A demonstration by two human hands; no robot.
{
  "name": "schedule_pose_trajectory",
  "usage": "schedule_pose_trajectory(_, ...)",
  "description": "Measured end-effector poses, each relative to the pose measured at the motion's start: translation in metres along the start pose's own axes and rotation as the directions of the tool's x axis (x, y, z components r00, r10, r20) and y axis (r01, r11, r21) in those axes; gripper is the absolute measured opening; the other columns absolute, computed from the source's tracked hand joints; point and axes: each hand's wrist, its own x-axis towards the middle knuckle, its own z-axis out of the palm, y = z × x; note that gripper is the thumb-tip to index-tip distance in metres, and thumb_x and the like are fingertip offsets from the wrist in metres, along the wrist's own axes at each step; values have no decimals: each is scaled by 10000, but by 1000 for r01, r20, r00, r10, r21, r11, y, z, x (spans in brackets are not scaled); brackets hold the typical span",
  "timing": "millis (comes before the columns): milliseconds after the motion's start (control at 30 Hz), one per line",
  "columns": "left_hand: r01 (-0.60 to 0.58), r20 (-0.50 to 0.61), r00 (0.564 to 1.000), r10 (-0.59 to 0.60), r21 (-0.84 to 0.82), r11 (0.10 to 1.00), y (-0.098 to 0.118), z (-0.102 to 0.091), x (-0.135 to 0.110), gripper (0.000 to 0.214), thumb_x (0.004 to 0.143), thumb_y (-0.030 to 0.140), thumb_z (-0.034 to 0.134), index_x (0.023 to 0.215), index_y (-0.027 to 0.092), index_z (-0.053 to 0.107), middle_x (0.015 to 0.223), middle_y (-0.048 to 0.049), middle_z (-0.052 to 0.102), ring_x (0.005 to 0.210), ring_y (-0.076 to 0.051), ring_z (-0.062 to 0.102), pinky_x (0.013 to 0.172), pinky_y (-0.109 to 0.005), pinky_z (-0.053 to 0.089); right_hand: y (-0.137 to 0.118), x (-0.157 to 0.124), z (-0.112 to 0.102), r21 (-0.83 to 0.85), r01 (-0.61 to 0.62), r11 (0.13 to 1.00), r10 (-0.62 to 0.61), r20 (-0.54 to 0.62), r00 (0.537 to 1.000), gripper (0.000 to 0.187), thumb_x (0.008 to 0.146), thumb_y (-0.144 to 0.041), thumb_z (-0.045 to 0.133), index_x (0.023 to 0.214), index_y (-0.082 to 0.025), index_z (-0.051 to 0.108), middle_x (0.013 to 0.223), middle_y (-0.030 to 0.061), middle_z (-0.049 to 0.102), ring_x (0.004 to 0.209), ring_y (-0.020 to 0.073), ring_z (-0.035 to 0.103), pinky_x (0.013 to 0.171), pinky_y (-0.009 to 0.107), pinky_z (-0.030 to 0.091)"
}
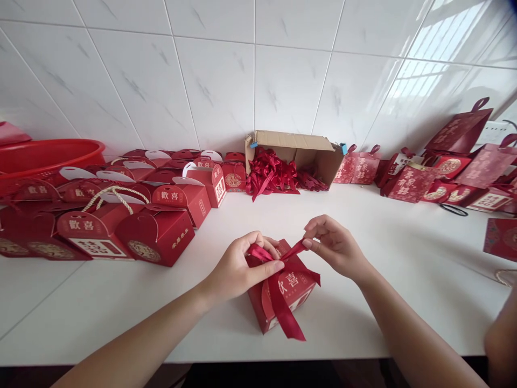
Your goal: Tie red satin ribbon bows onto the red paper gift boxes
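Note:
A red gift box [269, 304] with pale printed characters stands on the white table, close to its front edge. Over its top lies a shiny red ribbon [285, 315], one tail hanging down the near side and another sticking out to the right. My left hand [246, 267] pinches a ribbon loop at the box top, thumb pressed on the crossing. My right hand [333, 245] grips another part of the ribbon between thumb and fingertips, drawn up and right of the box. The crossing is partly hidden by my left thumb.
Several red gift boxes [157, 237] crowd the left side, before a red plastic basin [52, 153]. Against the tiled wall, a cardboard box [297, 141] lies open with red ribbons [272, 172]. More boxes and bags [416, 183] stand at right. Part of another person's arm [501, 339] shows lower right.

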Motion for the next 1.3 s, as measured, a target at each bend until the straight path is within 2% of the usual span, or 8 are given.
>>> schedule_pose_trajectory(167, -6, -11, 1000, 6, -83, 997, -2, 2, 0, 180, 806, 330, 667, 753, 191, 565, 994, -48, 688, 1109, -216, 591, 933, -338, 460, -4, 1, 1, 7, -102, 995, 101, 63, 993, 260, 882, -382, 594, 1042, -189, 524, 748, 6, 567, 667, 117, 518, 614, 263, 436)
schedule_pose_trajectory(367, -7, -39, 999, 6, -29, 1000, 0, 5, 1, 165, 780, 302, 698, 763, 182, 586, 978, -42, 688, 1061, -195, 613, 919, -315, 470, -6, 3, -1, -61, -128, 990, 138, 196, 971, 457, 894, -574, 457, 747, -153, 557, 664, 6, 493, 625, 115, 431, 587, 263, 373)
schedule_pose_trajectory(567, -7, -27, 1000, 6, -21, 1000, 2, 5, 2, 197, 776, 327, 696, 745, 172, 578, 1042, -64, 691, 980, -197, 647, 882, -324, 490, -14, 2, 6, -44, -249, 968, 252, 262, 932, 418, 890, -498, 526, 654, -153, 509, 606, -19, 455, 576, 86, 390, 532, 226, 344)
schedule_pose_trajectory(667, 14, -22, 1000, -14, -6, 1000, 2, 4, 2, 200, 766, 336, 699, 748, 171, 586, 1045, -68, 693, 921, -194, 660, 825, -320, 506, -15, 3, 10, 41, -281, 959, 262, 252, 932, 427, 896, -486, 519, 626, -155, 499, 581, -20, 467, 553, 82, 405, 528, 229, 357)
schedule_pose_trajectory(800, -14, 5, 1000, 13, 43, 999, 1, 3, 4, 210, 727, 307, 725, 684, 178, 566, 1002, -59, 698, 1027, -224, 637, 872, -323, 487, -12, 6, 8, 75, -260, 963, 238, 225, 945, 443, 868, -491, 556, 579, -159, 504, 557, -18, 464, 544, 88, 405, 535, 244, 358)
schedule_pose_trajectory(967, -39, 31, 999, 37, 55, 998, 2, 3, 9, 335, 708, 287, 722, 586, 188, 427, 1001, -73, 693, 975, -224, 649, 857, -333, 491, -10, 8, 1, 19, -203, 979, 197, 174, 965, 416, 854, -465, 585, 577, -157, 543, 562, -15, 483, 543, 92, 419, 534, 248, 364)
schedule_pose_trajectory(1167, -48, 44, 998, 44, 99, 994, 4, 1, 10, 346, 705, 262, 720, 588, 191, 403, 991, -68, 691, 966, -212, 643, 846, -313, 478, -7, 8, 3, -37, -166, 985, 169, 106, 980, 418, 851, -475, 581, 572, -167, 536, 556, -13, 473, 545, 100, 411, 525, 252, 349)
schedule_pose_trajectory(1300, -32, 51, 998, 26, 110, 993, 4, 0, 9, 267, 706, 286, 729, 627, 177, 498, 1037, -67, 684, 915, -198, 658, 833, -315, 491, -8, 9, 1, -86, -188, 978, 200, 165, 966, 449, 881, -520, 522, 600, -171, 499, 573, -18, 470, 552, 97, 406, 532, 244, 348)
